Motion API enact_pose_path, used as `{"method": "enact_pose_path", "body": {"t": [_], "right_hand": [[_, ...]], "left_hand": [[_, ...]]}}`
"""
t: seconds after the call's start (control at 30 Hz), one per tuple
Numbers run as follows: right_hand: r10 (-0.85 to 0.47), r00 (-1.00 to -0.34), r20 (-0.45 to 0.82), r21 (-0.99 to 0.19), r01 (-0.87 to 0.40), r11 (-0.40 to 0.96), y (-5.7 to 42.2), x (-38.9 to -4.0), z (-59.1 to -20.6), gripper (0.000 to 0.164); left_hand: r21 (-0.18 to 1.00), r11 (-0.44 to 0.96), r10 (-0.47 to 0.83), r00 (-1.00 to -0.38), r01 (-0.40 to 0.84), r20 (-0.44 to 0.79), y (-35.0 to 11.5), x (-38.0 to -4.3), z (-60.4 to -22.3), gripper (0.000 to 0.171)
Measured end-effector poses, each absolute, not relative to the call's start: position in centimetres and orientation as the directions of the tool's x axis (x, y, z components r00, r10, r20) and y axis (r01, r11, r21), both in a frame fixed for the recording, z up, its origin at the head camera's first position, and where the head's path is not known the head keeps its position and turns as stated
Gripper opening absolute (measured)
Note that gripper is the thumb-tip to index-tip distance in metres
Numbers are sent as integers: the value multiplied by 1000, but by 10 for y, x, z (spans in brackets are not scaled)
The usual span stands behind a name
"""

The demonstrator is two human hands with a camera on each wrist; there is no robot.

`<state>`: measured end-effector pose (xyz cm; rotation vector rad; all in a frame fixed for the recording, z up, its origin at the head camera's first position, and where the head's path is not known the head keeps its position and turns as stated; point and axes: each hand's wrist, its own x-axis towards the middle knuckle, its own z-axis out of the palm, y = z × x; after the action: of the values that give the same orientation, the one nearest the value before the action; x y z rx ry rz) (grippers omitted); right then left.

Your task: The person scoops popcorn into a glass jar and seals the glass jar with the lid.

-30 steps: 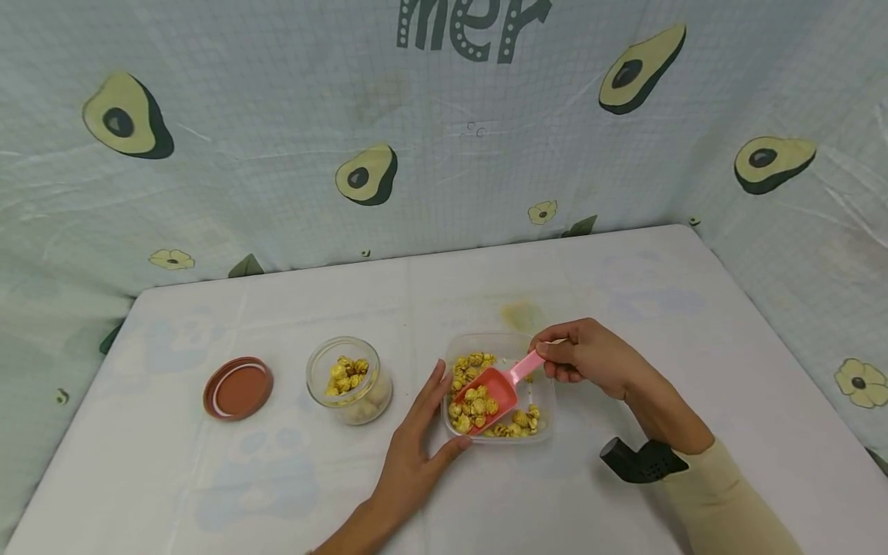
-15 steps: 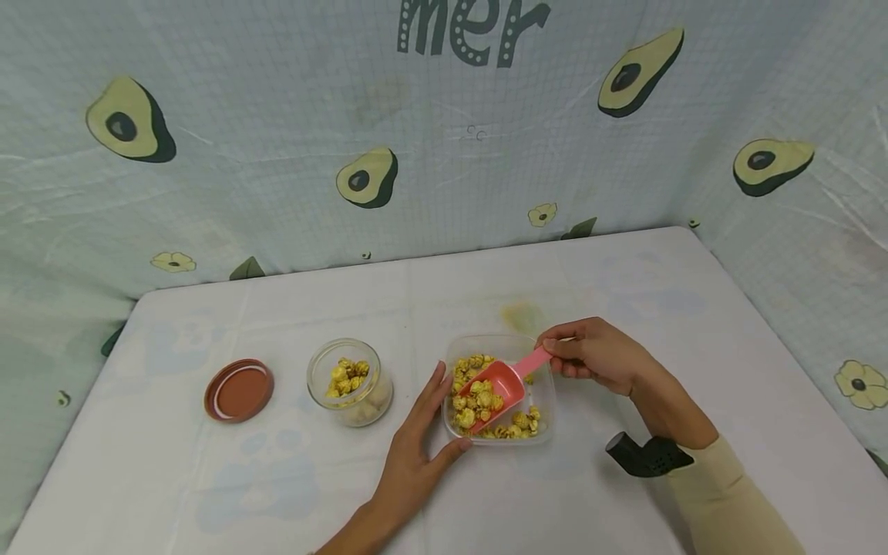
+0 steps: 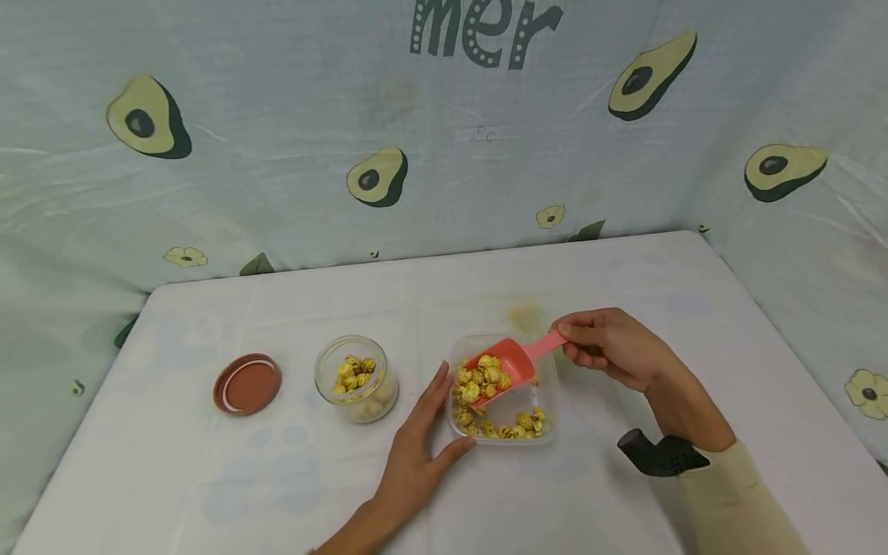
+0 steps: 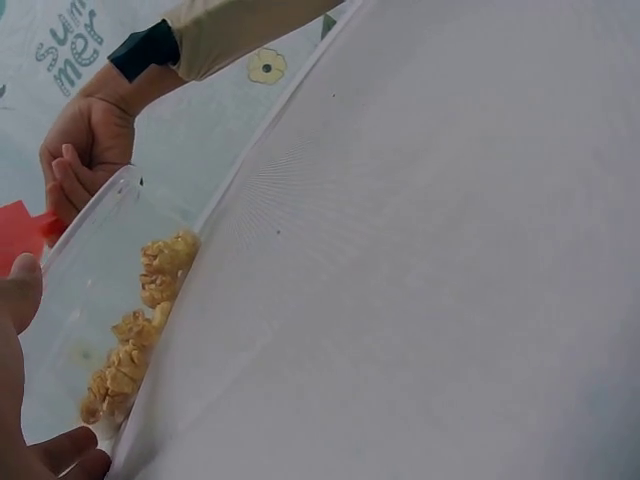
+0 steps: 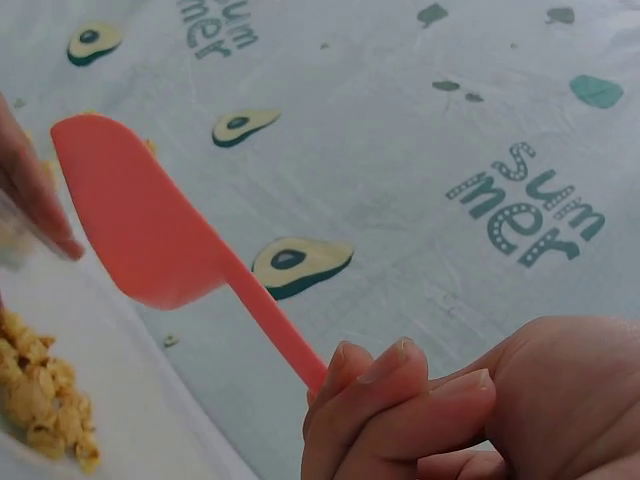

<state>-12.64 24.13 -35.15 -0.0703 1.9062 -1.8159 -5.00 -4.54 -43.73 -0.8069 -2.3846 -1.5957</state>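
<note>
My right hand [image 3: 616, 348] pinches the handle of a pink scoop [image 3: 515, 358]. The scoop bowl is heaped with yellow popcorn [image 3: 487, 376] and slants over a clear plastic container [image 3: 548, 385]. More popcorn [image 4: 125, 365] lies along the container's near side. My left hand [image 3: 416, 453] rests against the container's near left corner, fingers extended along its left side and thumb at the front edge. From the right wrist view, the scoop's underside shows, raised above the container. A glass jar [image 3: 378, 399], partly filled with popcorn, stands left of my left hand.
A reddish-brown round lid [image 3: 247, 385] lies on the white-covered table [image 3: 333, 493], left of the jar. Behind the table hangs a pale cloth [image 3: 277, 92] printed with avocados, and it continues along the right side.
My right hand has lifted the loaded scoop up and slightly right, off the popcorn in the container. My left hand has stayed at the container's corner. The head view has shifted slightly.
</note>
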Motion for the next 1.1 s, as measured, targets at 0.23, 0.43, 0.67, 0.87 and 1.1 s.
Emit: {"method": "enact_pose_path", "body": {"t": [0.23,0.43,0.67,0.87,1.1], "right_hand": [[-383,-878,-288,-957,280,77,221,-133,-339,30],[-376,-880,-289,-956,285,68,200,-140,-329,30],[-370,-884,-286,-957,283,64,178,-146,-316,27],[-374,-884,-280,-959,273,73,159,-151,-307,26],[-352,-893,-281,-959,254,121,134,-157,-299,25]], "left_hand": [[853,315,304,-895,417,326,-50,-32,-393,75],[864,350,203,-930,361,306,-70,-12,-374,70],[656,348,-14,-697,669,717,-103,-10,-366,54],[685,512,-129,-743,518,657,-122,-23,-366,70],[837,454,-159,-896,306,414,-127,-43,-391,82]]}}
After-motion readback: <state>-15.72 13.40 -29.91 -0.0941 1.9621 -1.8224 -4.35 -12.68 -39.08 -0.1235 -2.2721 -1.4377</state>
